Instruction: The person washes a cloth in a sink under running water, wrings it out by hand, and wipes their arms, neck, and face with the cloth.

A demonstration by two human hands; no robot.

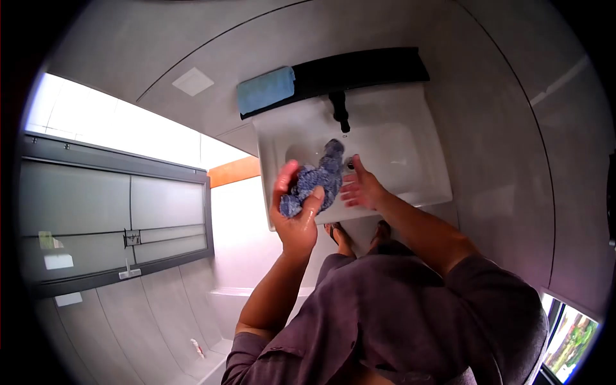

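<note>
A bunched, twisted cloth point(324, 181), speckled blue and white, is held over the left part of the white sink point(420, 163). My left hand point(299, 218) is closed around its near end, thumb on top, and the skin looks wet. The cloth's far end points toward the black faucet point(339, 109). Just to the right of the cloth is my right hand point(363, 188), its fingers apart and holding nothing. A small gap separates it from the cloth. Between the cloth and my right hand shows the dark drain point(350, 164).
Behind the sink runs a black ledge point(359, 69), with a folded light-blue cloth point(266, 90) on its left end. Grey panelled walls surround the basin. On the left is a dark-framed window point(115, 218) with a handle. My feet point(340, 236) stand below the sink's front edge.
</note>
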